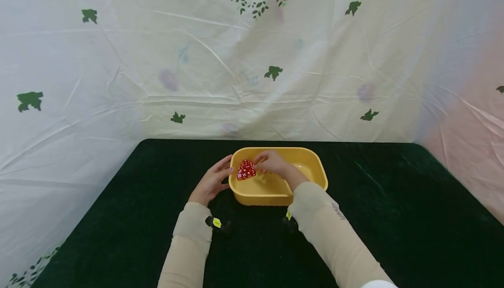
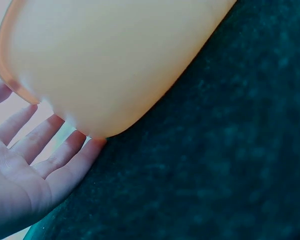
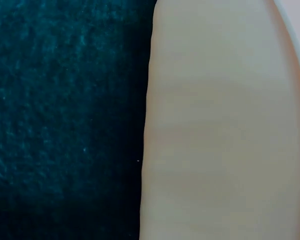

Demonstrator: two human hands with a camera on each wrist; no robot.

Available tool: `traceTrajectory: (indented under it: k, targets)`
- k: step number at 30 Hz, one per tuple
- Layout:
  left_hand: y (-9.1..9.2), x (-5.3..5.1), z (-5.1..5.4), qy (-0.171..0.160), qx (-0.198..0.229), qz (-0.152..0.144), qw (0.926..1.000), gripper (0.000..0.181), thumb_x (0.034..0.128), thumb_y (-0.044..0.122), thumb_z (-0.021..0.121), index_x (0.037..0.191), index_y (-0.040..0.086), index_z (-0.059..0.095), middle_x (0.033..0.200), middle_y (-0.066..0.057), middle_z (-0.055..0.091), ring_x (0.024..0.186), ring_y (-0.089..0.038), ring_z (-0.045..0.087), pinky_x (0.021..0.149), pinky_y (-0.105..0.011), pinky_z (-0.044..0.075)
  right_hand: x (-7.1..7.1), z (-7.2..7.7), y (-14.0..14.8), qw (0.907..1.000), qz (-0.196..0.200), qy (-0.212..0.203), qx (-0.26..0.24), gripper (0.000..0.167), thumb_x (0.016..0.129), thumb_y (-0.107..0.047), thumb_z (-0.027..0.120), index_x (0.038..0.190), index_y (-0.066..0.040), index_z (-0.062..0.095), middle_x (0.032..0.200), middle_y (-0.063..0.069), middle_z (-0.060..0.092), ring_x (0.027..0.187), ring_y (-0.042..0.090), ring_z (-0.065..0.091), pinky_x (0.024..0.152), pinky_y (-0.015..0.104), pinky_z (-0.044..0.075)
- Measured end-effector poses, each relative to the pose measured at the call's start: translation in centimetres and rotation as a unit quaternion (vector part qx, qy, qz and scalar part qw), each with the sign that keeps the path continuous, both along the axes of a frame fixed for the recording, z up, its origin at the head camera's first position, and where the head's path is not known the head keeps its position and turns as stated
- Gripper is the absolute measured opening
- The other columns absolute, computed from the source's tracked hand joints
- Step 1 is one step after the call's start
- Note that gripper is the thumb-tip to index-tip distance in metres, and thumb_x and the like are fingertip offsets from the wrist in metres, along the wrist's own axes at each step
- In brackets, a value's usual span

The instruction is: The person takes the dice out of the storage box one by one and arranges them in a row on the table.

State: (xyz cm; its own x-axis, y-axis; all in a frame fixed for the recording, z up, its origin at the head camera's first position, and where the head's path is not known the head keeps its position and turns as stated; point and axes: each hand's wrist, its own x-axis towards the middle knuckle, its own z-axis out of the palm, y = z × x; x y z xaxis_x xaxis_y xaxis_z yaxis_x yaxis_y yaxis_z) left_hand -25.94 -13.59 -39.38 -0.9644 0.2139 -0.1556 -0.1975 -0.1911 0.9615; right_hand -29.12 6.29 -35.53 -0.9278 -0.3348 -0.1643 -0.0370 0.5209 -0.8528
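Head view: I'd guess stacking red dice (image 1: pixel 246 171) at the left end of yellow tub (image 1: pixel 261 200); right hand (image 1: pixel 272 163), grip unclear; left hand (image 1: pixel 212 182) straight-fingered against tub. Next needs gentle placing.

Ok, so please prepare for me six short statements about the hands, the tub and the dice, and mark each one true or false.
1. The left hand touches the tub from outside. True.
2. Several red dice are grouped inside the tub. True.
3. The dice group is at the tub's right end. False: it is near the left end.
4. Both hands are outside the tub. False: the right hand reaches inside.
5. The tub stands on dark green cloth. True.
6. A lid covers the tub. False: its top is open.
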Motion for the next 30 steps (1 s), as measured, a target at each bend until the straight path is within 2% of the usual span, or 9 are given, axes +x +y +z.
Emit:
traceTrajectory:
  k: [4,9,17,25,30]
  targets:
    - [0.0,-0.1,-0.1,-0.016,0.007,0.009,0.9998,0.048,0.0849,0.016,0.055,0.130,0.020,0.038,0.130,-0.003,0.037,0.115,-0.024,0.036,0.087,-0.051,0.033,-0.1,-0.4,0.1,0.9999,0.014,0.002,-0.004,0.017,0.077,-0.009,0.063,0.093,-0.003,0.061,0.078,0.008,0.055,0.063,0.020,0.053,0.056,0.030,0.044]
    - [0.0,-0.3,-0.3,-0.024,0.006,0.013,0.9996,0.048,0.0852,0.015,0.054,0.130,0.020,0.038,0.130,-0.003,0.037,0.115,-0.025,0.035,0.088,-0.051,0.032,0.2,-0.6,-0.4,0.9998,-0.006,-0.015,-0.009,0.021,0.078,-0.004,0.060,0.098,0.001,0.060,0.079,0.011,0.055,0.063,0.022,0.053,0.058,0.031,0.046]
    - [0.0,-0.2,-0.2,-0.017,0.010,0.007,0.9998,0.048,0.0857,0.014,0.053,0.131,0.019,0.036,0.131,-0.004,0.036,0.116,-0.026,0.034,0.087,-0.052,0.032,0.4,-1.1,-0.8,0.9995,-0.017,-0.025,-0.001,0.021,0.079,-0.005,0.060,0.099,0.000,0.061,0.076,0.011,0.055,0.053,0.017,0.049,0.053,0.027,0.045]
    - [0.1,-0.1,-0.1,-0.017,0.011,0.004,0.9998,0.047,0.0857,0.014,0.053,0.129,0.019,0.038,0.131,-0.005,0.036,0.116,-0.027,0.033,0.087,-0.054,0.030,0.4,-1.4,-0.9,0.9988,-0.027,-0.041,0.003,0.022,0.080,-0.004,0.058,0.102,-0.001,0.060,0.075,0.012,0.056,0.052,0.016,0.048,0.052,0.026,0.045]
    - [0.2,-0.1,0.1,-0.018,0.013,0.007,0.9997,0.046,0.0856,0.013,0.053,0.129,0.019,0.038,0.131,-0.005,0.036,0.117,-0.026,0.033,0.088,-0.055,0.029,-0.2,-2.0,-0.8,0.9989,-0.016,-0.044,0.001,0.021,0.079,-0.005,0.061,0.100,-0.004,0.062,0.074,0.010,0.057,0.051,0.016,0.048,0.053,0.027,0.046]
